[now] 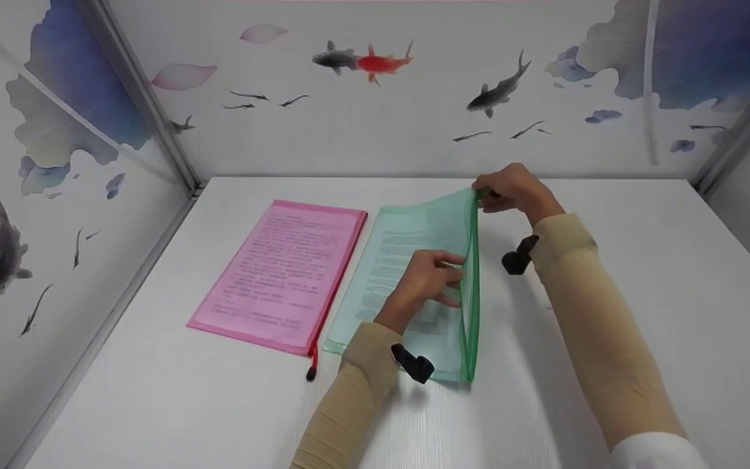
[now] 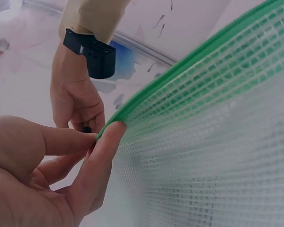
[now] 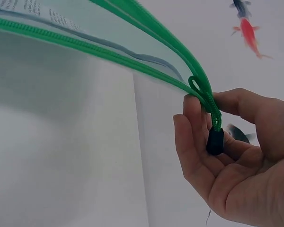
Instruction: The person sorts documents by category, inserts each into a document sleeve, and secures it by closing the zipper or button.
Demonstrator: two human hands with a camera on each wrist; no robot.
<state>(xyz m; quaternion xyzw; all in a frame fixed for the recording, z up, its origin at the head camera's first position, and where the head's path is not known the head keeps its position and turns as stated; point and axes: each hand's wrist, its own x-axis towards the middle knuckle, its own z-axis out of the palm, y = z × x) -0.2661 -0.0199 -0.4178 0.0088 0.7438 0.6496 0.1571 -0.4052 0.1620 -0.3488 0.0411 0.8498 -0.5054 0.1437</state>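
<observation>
A green mesh zipper file bag (image 1: 424, 218) with printed sheets inside lies on the table, its right edge lifted. My right hand (image 1: 515, 189) pinches the far right corner at the zipper's end. In the right wrist view the zipper (image 3: 92, 46) is open, with paper edges showing between its two sides. A green pull cord with a black tip (image 3: 216, 141) hangs against the right fingers. My left hand (image 1: 428, 277) is at the middle of the lifted edge. The left wrist view has its thumb and finger pinching one green zipper edge (image 2: 154, 87).
A pink zipper file bag (image 1: 277, 273) with a printed sheet lies flat to the left, its red cord with black tip (image 1: 312, 372) pointing toward me. White panels with painted fish (image 1: 381, 63) enclose the white table (image 1: 153, 404) at the back and sides.
</observation>
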